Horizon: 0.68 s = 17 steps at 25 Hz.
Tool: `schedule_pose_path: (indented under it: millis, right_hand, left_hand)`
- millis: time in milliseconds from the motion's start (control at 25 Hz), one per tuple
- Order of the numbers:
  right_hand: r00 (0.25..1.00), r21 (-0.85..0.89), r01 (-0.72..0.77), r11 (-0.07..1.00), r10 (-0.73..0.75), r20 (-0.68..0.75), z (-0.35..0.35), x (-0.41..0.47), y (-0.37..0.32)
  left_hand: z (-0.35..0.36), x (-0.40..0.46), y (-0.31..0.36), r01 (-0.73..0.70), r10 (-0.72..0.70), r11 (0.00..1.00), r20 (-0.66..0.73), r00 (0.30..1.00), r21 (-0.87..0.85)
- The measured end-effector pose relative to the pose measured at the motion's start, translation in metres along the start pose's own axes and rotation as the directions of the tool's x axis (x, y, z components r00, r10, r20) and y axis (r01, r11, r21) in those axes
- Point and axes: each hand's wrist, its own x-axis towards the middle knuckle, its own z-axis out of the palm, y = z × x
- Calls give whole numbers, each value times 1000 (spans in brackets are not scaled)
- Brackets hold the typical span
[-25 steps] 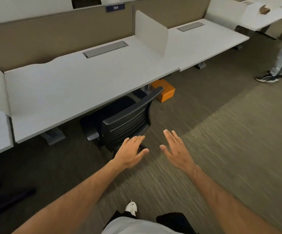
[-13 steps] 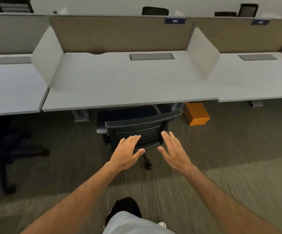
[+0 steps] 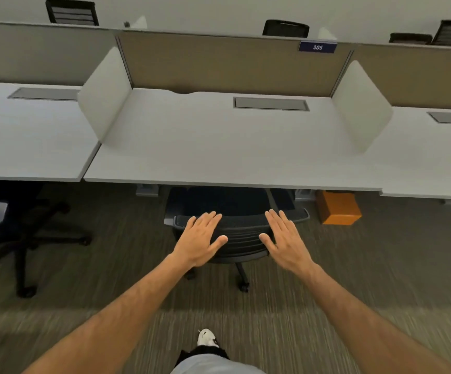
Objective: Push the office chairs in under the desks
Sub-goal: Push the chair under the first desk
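Observation:
A black mesh-back office chair [image 3: 242,236] stands at the white desk [image 3: 219,147] marked 305, its seat partly under the desk edge and its backrest sticking out toward me. My left hand [image 3: 198,240] lies flat, fingers apart, over the left part of the backrest. My right hand [image 3: 285,238] is flat over the right part. Whether the palms touch the mesh is unclear. Neither hand grips anything.
A second black chair [image 3: 22,238] stands out from the left desk [image 3: 27,136] on the carpet. An orange box [image 3: 337,207] sits on the floor under the desk's right end. White side dividers and a tan partition [image 3: 232,63] bound the desk; more chair backs show beyond it.
I have turned to face the desk squarely and come closer. Both hands have moved forward from short of the chair onto its backrest and spread wider apart.

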Motion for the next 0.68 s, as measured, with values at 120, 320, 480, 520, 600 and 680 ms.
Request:
schedule_pose_path:
  millis: [120,320,480,520,600,680]
  right_hand:
    - [998,-64,-50,997,52,25,6,21,12]
    - [991,-141,-96,985,108,82,7,42,32]
    - [984,-206,-67,976,99,151,0,62,52]
    - [984,-223,-56,973,92,152,-1,66,55]
    - [989,-249,-30,968,65,131,-1,73,57]
    - [996,-266,-14,964,37,84,0,79,58]
  left_hand:
    - [0,22,-15,35,-38,999,71,997,42]
    - [0,48,-36,50,-65,995,187,980,82]
    - [2,62,-47,28,-45,997,255,966,69]
    - [3,64,-50,17,-35,997,257,966,71]
    - [3,68,-54,-5,-18,996,259,966,85]
    - [4,73,-56,-30,3,995,256,967,100]
